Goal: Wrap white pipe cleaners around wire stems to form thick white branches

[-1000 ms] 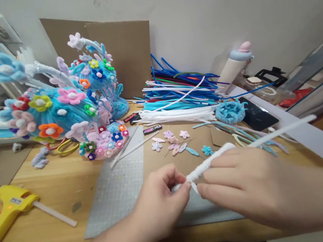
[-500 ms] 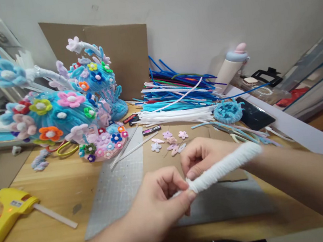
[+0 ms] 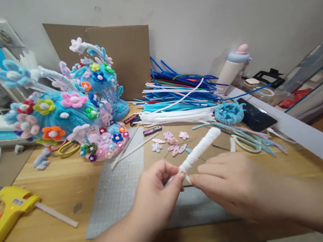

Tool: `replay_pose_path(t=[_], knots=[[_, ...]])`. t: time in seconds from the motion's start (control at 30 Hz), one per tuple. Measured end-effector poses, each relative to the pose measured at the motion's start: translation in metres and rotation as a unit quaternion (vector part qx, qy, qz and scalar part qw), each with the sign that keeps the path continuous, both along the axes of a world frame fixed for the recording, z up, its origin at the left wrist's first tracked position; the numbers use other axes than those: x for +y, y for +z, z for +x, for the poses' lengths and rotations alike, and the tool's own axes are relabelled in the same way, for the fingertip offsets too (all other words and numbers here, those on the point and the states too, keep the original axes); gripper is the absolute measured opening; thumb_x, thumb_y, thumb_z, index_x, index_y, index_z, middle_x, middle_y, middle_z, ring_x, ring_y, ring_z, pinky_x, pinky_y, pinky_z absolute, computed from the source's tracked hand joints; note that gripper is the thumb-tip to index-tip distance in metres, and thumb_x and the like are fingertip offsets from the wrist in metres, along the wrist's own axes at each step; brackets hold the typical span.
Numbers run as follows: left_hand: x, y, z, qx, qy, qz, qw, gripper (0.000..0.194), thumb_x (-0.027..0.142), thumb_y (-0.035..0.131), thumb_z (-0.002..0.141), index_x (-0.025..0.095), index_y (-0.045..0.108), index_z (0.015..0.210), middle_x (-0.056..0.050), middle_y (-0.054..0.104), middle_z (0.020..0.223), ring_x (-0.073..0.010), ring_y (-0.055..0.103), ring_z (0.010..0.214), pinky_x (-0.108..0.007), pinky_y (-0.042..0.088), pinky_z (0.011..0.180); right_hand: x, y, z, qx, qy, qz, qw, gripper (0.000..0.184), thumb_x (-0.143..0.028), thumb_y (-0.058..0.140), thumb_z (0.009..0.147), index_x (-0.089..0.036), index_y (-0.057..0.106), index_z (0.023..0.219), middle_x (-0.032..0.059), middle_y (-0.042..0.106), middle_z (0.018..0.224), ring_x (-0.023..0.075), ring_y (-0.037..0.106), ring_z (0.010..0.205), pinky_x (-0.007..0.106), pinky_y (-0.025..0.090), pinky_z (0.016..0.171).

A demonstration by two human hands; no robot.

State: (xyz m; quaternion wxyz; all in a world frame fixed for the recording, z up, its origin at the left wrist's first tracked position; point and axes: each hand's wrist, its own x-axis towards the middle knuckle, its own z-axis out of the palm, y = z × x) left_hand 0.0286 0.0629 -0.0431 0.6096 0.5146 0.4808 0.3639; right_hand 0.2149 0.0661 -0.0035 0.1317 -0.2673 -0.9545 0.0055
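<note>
My left hand (image 3: 156, 192) pinches the lower end of a white fuzzy stem (image 3: 202, 148), thickly wound in tight coils of pipe cleaner. The stem tilts up and to the right, its far end free. My right hand (image 3: 236, 182) is closed just below it, fingers pinching a short white pipe cleaner end (image 3: 188, 179) that leaves the stem near my left thumb. My left fingers hide the stem's bottom. Beyond both hands, small pastel flowers and petals (image 3: 175, 149) lie on a cardboard sheet (image 3: 159, 167).
At left lies a yellow glue gun (image 3: 17, 205) with a glue stick. Behind it stand blue lamp-like flower crafts (image 3: 64, 116). Bundled pipe cleaners (image 3: 178, 114), a blue fuzzy ring (image 3: 229, 112), a phone (image 3: 255, 114) and scissors (image 3: 245, 144) lie towards the back and right. A grey cutting mat (image 3: 112, 200) is underneath.
My right hand has come from behind the stem round to its near right side, pulling the pipe cleaner end. The stem now points more steeply up and sits slightly further left.
</note>
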Motion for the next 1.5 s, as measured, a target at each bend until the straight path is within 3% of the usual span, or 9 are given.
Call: replay_pose_path(t=[0.17,0.33,0.5,0.6,0.67,0.8,0.87,1.17,1.5], knots=[[-0.007,-0.011,0.002,0.113,-0.084,0.104,0.985,0.013,0.025,0.053,0.082,0.016,0.059,0.074,0.000,0.060,0.065,-0.0122,0.052,0.059,-0.024,0.037,0.055,0.004,0.018,-0.005,-0.049,0.042,0.065,0.996,0.026,-0.011,0.041,0.087,-0.016,0.059,0.070,0.0011,0.057,0.063,0.0149,0.046,0.056,0.030,0.023,0.051],[-0.013,-0.008,0.001,0.113,-0.164,0.098,0.975,0.012,0.023,0.055,0.080,0.016,0.061,0.073,0.000,0.061,0.066,-0.0118,0.051,0.060,-0.023,0.037,0.055,0.035,0.033,-0.012,-0.085,0.038,-0.191,0.977,0.008,-0.020,0.060,0.082,-0.020,0.065,0.075,-0.0034,0.057,0.060,0.0108,0.049,0.056,0.024,0.027,0.050],[-0.014,0.004,-0.003,0.009,-0.153,-0.001,0.988,0.015,0.026,0.062,0.074,0.016,0.054,0.067,0.001,0.060,0.059,-0.0091,0.050,0.053,-0.021,0.038,0.052,0.066,0.021,-0.009,0.019,0.028,-0.530,0.847,0.015,-0.029,0.067,0.078,-0.015,0.065,0.079,-0.0041,0.055,0.061,0.0072,0.048,0.054,0.017,0.035,0.049],[-0.008,0.012,-0.007,-0.079,-0.101,-0.044,0.991,0.018,0.026,0.063,0.072,0.017,0.049,0.066,0.003,0.058,0.052,-0.0056,0.044,0.042,-0.018,0.034,0.044,0.066,0.001,-0.007,0.141,0.026,-0.628,0.765,0.022,-0.032,0.067,0.076,-0.012,0.064,0.084,-0.0001,0.061,0.070,0.0096,0.055,0.060,0.019,0.042,0.054],[-0.003,0.016,-0.008,-0.103,-0.050,-0.047,0.992,0.021,0.029,0.066,0.070,0.017,0.048,0.067,0.003,0.058,0.049,-0.0046,0.041,0.037,-0.017,0.032,0.039,0.057,-0.010,-0.008,0.228,-0.002,-0.600,0.767,0.024,-0.034,0.065,0.077,-0.013,0.066,0.088,0.0025,0.065,0.077,0.0131,0.059,0.069,0.023,0.046,0.062],[0.004,0.017,-0.009,-0.098,0.043,-0.032,0.994,0.025,0.033,0.069,0.068,0.017,0.050,0.067,0.002,0.059,0.049,-0.0050,0.041,0.035,-0.016,0.031,0.036,0.027,-0.020,-0.016,0.283,-0.109,-0.424,0.853,0.021,-0.030,0.053,0.087,-0.017,0.070,0.084,0.0032,0.067,0.079,0.0164,0.060,0.078,0.029,0.047,0.074],[0.003,0.014,-0.008,-0.074,0.055,-0.008,0.996,0.023,0.033,0.068,0.070,0.017,0.052,0.068,0.002,0.059,0.051,-0.0060,0.043,0.038,-0.017,0.033,0.038,0.016,-0.022,-0.021,0.290,-0.131,-0.385,0.866,0.025,-0.031,0.051,0.088,-0.017,0.071,0.081,0.0023,0.066,0.073,0.0155,0.059,0.070,0.027,0.047,0.067],[0.000,-0.008,-0.004,0.103,0.037,0.107,0.988,0.013,0.029,0.056,0.081,0.017,0.053,0.076,0.001,0.057,0.064,-0.0116,0.053,0.059,-0.022,0.040,0.053,0.012,-0.041,-0.037,0.432,-0.257,-0.507,0.700,0.038,-0.045,0.067,0.074,-0.016,0.060,0.051,-0.0053,0.033,0.043,0.0089,0.034,0.046,0.023,0.033,0.048],[0.006,0.003,0.001,-0.087,-0.024,-0.078,0.993,0.020,0.030,0.056,0.079,0.018,0.043,0.089,0.005,0.054,0.064,-0.0044,0.042,0.038,-0.015,0.033,0.033,0.017,-0.034,-0.032,0.433,-0.269,-0.514,0.690,0.040,-0.048,0.066,0.074,-0.016,0.058,0.052,-0.0076,0.028,0.041,0.0061,0.020,0.041,0.023,0.024,0.041]])
